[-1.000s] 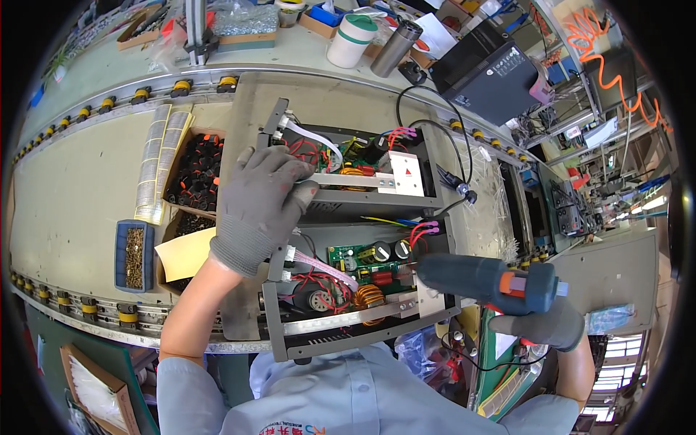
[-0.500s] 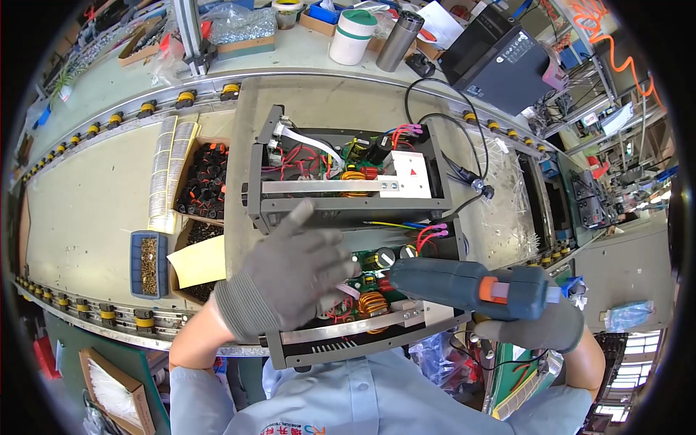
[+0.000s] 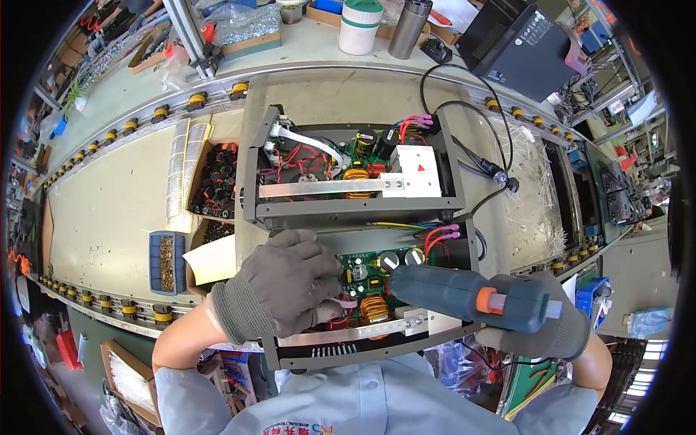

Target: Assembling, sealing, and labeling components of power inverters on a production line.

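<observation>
My right hand [image 3: 567, 328], in a grey knit glove, grips a dark teal hot glue gun [image 3: 442, 290] with an orange part and a clear glue stick at its back end. Its nose points left, over the near open metal case [image 3: 377, 354]. Inside that case are a green circuit board [image 3: 355, 270], a copper-wound coil [image 3: 375, 308] and a metal strip [image 3: 355, 333]. My gloved left hand [image 3: 286, 283] reaches into the case's left side, fingers curled together around a white ribbon cable [image 3: 342, 303]. The glove hides most of the cable.
A similar open case [image 3: 355, 212] stands just beyond, with a black cable [image 3: 507, 130] to its right. Left are a box of black and orange parts [image 3: 216, 174], a blue tray [image 3: 167, 288] of brass-coloured pieces and yellow paper [image 3: 212, 261]. Rollers [image 3: 197, 101] line the conveyor.
My left hand has lowered into the near case, and its fingers have closed at the ribbon cable. The glue gun stays over the case in my right hand. The view has shifted slightly.
</observation>
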Tool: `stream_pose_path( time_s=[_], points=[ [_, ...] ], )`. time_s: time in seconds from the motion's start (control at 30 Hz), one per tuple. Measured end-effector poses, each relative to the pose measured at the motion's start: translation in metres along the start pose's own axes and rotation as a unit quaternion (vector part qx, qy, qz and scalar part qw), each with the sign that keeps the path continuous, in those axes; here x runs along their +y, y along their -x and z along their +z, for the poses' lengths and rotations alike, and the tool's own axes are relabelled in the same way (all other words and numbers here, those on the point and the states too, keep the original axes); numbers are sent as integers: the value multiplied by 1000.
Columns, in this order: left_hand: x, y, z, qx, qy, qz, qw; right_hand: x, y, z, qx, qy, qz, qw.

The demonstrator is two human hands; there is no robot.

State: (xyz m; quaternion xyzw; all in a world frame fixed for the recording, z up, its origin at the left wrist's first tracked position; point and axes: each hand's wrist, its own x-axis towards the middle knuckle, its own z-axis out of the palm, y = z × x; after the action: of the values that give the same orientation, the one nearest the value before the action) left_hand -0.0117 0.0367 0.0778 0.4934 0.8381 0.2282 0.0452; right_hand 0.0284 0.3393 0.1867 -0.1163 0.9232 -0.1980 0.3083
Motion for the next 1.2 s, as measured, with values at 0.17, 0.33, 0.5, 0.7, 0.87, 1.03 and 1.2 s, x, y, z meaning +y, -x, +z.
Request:
stream_pose_path(
  time_s=[0.17,0.33,0.5,0.7,0.87,1.03,1.2],
  points=[
    [4,-3,5,140,35,32,989,-32,19,1,37,77,25,996],
    [-2,15,10,153,29,20,988,-56,-3,8,18,123,42,991],
    [-2,16,12,144,19,25,989,-72,-2,19,26,178,69,981],
    [-3,16,16,163,25,39,986,-82,-4,21,85,171,74,979],
    [-2,17,17,158,1,24,987,-86,-9,16,40,180,119,976],
    [-3,17,15,140,-2,24,990,-83,-6,16,56,175,91,979],
    [-3,17,10,137,1,28,990,-49,36,9,126,47,92,987]
  ],
)
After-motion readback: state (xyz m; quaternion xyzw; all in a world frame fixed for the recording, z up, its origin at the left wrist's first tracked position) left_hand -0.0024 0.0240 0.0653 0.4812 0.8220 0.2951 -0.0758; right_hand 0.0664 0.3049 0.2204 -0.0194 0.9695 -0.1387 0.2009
